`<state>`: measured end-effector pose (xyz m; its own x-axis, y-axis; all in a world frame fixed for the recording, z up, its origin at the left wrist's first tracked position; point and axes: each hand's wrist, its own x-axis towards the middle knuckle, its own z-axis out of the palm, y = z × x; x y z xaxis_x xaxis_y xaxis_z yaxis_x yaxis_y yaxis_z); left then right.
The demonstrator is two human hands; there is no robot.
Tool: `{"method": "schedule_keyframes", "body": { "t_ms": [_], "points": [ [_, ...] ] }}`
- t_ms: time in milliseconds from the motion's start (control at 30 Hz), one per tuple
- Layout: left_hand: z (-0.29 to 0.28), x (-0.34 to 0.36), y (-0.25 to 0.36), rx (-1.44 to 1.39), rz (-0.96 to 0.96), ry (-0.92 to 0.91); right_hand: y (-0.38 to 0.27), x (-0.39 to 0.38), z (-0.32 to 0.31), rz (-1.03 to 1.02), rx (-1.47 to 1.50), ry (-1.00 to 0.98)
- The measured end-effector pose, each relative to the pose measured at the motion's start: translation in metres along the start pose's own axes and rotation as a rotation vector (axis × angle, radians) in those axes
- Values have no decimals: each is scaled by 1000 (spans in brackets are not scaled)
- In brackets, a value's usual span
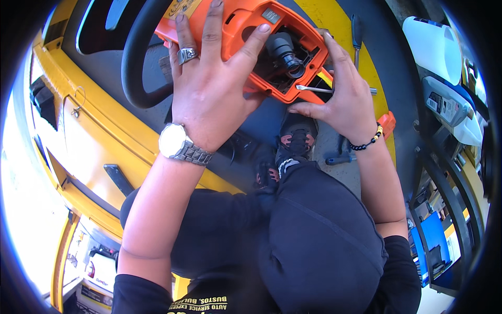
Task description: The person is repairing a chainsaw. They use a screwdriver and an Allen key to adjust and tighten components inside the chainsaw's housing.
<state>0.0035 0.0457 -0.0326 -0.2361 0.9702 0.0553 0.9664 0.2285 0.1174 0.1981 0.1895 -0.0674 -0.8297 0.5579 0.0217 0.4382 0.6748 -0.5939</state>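
Observation:
An orange chainsaw (238, 18) with a black loop handle (137, 63) is at the top of the view. Its housing has an open bay, where a black ribbed rubber tube (285, 55) shows. My left hand (212, 86) lies over the housing, fingers spread on its top and thumb tucked against the near side. At the housing's right end is my right hand (348, 89), its fingers along the edge. A thin metal screwdriver (315, 89) passes under its palm, tip by the open bay, the far end poking out to the right.
Another screwdriver (356, 34) lies beyond my right hand, on the yellow and grey surface. An orange part (387, 124) and a blue-handled tool (340, 158) are nearer. Plastic bottles (449, 107) stand at the right by black bars (444, 183). A yellow metal frame (104, 141) runs along the left.

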Motion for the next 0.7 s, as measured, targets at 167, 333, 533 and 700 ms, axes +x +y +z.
{"method": "schedule_keyframes", "body": {
  "t_ms": [167,333,533,700],
  "points": [
    [1,2,-1,-98,-123,-40,-19,3,-2,80,-118,-8],
    [13,1,-2,-231,-166,72,-16,6,1,61,-119,-3],
    [5,1,-6,-200,-147,23,-15,2,1,31,-159,4],
    [6,-1,-3,-180,-192,16,-11,4,2,48,-78,-28]
  ]
}}
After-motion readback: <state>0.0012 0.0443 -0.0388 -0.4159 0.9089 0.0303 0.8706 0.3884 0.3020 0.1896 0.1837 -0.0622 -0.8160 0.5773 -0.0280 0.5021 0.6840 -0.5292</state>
